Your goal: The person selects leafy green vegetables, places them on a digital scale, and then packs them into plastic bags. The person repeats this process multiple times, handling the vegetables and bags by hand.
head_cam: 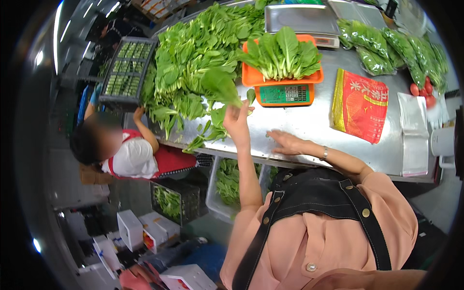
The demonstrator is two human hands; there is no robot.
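Note:
My left hand point(237, 121) is raised over the steel table point(304, 121), its fingers pinched on a leafy green stalk point(220, 86) whose broad leaf is blurred. My right hand point(288, 142) lies palm down near the table's front edge, fingers apart and holding nothing. Beyond my hands stands an orange digital scale point(284, 95) with a keypad and a green panel. Its orange tray point(247, 75) bears a bunch of leafy greens point(290, 54), stems towards me. A large heap of loose leafy greens point(203, 47) spreads to the left, with stray leaves point(206, 136) by the edge.
A second scale point(301, 20) stands behind. To the right lie a red rice bag point(362, 105), clear plastic bags point(413, 134), bagged greens point(377, 43) and tomatoes point(424, 90). At left, a person point(132, 152) touches a black crate point(125, 70). A plastic tub point(217, 195) sits below the table.

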